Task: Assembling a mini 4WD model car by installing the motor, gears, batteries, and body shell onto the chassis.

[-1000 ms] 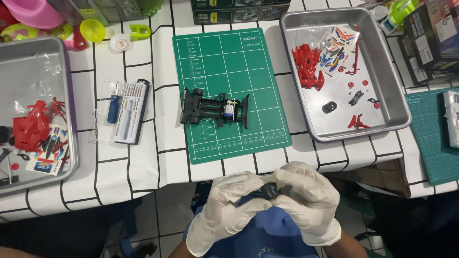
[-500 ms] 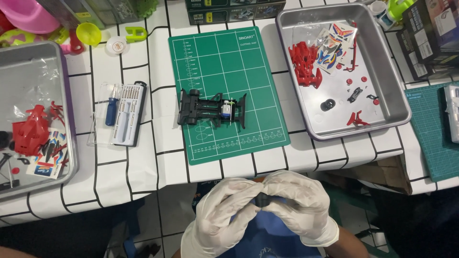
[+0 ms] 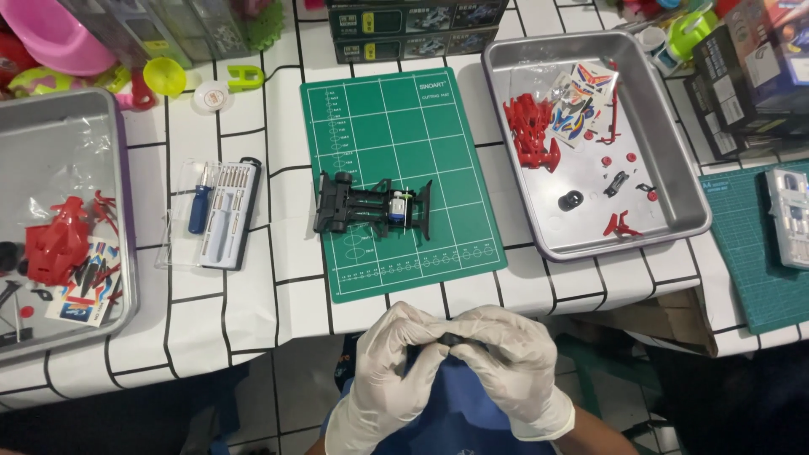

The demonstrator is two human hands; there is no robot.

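Observation:
Both my hands wear white gloves and meet below the table's front edge. My left hand (image 3: pixel 392 371) and my right hand (image 3: pixel 510 366) pinch one small black part (image 3: pixel 452 339) between their fingertips; most of it is hidden. On the green cutting mat (image 3: pixel 396 126) lies a black toy car chassis (image 3: pixel 371 205) with a small motor in it, apart from my hands.
A metal tray (image 3: pixel 674 160) at the right holds red plastic parts, sticker sheets and a small black wheel. Another tray (image 3: pixel 50 143) at the left holds a red car body and stickers. A screwdriver set (image 3: pixel 221 212) lies left of the mat. Boxes stand along the back.
My hands stay together on the small black part and have dropped slightly lower and turned a little; the view has shifted a bit. The chassis and trays have not moved.

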